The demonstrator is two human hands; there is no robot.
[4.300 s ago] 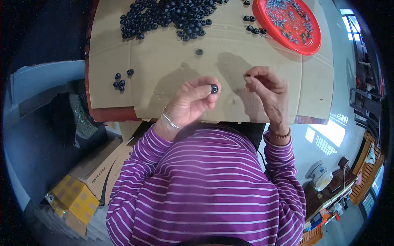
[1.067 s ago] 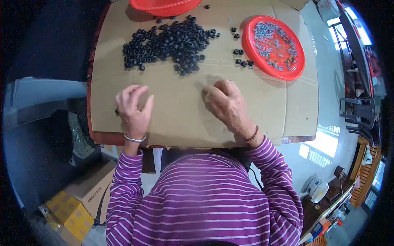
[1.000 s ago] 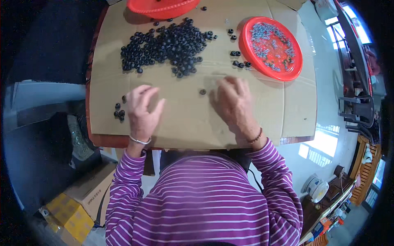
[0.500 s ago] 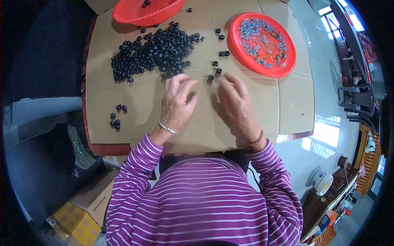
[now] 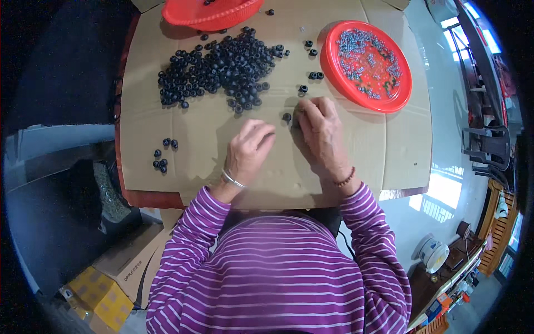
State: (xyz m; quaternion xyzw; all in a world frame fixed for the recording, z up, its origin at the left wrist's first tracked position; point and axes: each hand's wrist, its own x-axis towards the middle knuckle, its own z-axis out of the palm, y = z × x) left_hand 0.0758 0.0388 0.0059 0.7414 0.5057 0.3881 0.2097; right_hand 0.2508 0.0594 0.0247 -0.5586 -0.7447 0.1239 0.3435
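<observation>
My left hand [image 5: 249, 151], with a silver bangle at the wrist, hovers just below a heap of small black ring-shaped pieces [image 5: 222, 67]. Its fingers are curled together, and whatever lies between them is hidden. My right hand [image 5: 324, 133], wearing a brown beaded bracelet, has thumb and fingertips pinched low over the cardboard; what they hold is too small to make out. One black piece [image 5: 286, 117] sits between the two hands. Just beyond the right fingertips stands another black piece [image 5: 303, 89], and several more trail away beside the plate.
A red round plate [image 5: 330, 61] holding many tiny clear, shiny pieces lies at the right. At the far left stands a red basket [image 5: 222, 21]. Several black pieces [image 5: 163, 162] form a small group at the left. Flattened cardboard [image 5: 206, 128] covers the table.
My left hand has drawn back from the lower edge of the heap towards me. The right hand's fingers have closed in and now cover a spot where a black piece showed. The view has shifted slightly.
</observation>
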